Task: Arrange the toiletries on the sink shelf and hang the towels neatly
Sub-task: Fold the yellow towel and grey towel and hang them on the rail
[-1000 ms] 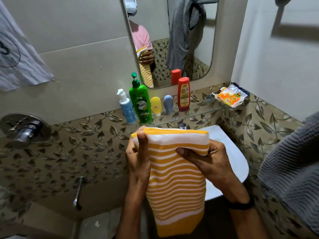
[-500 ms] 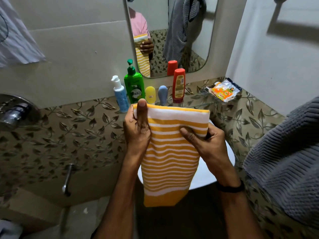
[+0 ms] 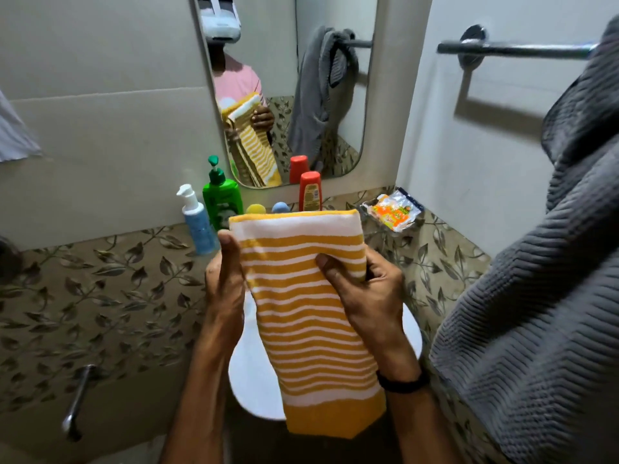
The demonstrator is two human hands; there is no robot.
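Note:
A folded yellow-and-white striped towel [image 3: 311, 316] hangs upright in front of me over the white sink [image 3: 254, 380]. My left hand [image 3: 224, 286] grips its left edge, thumb up along the fold. My right hand [image 3: 365, 289] pinches its right edge. Behind it on the sink shelf stand a white-and-blue pump bottle [image 3: 197, 226], a green pump bottle [image 3: 222, 195], a yellow tube [image 3: 255, 209], a blue tube [image 3: 280, 207] and a red-orange bottle [image 3: 310, 192]; the towel hides their lower parts. A grey towel [image 3: 542, 313] drapes from the chrome towel bar [image 3: 516, 50] at right.
A soap packet [image 3: 393, 212] lies in the shelf's right corner. A mirror [image 3: 284, 88] above the shelf reflects me and the grey towel. A tap [image 3: 78, 400] sticks out of the leaf-patterned wall at lower left. White cloth [image 3: 13, 135] hangs at the far left.
The view has tilted up and right, bringing the towel bar into sight. Both hands keep hold of the striped towel, now slightly tilted and higher against the shelf bottles.

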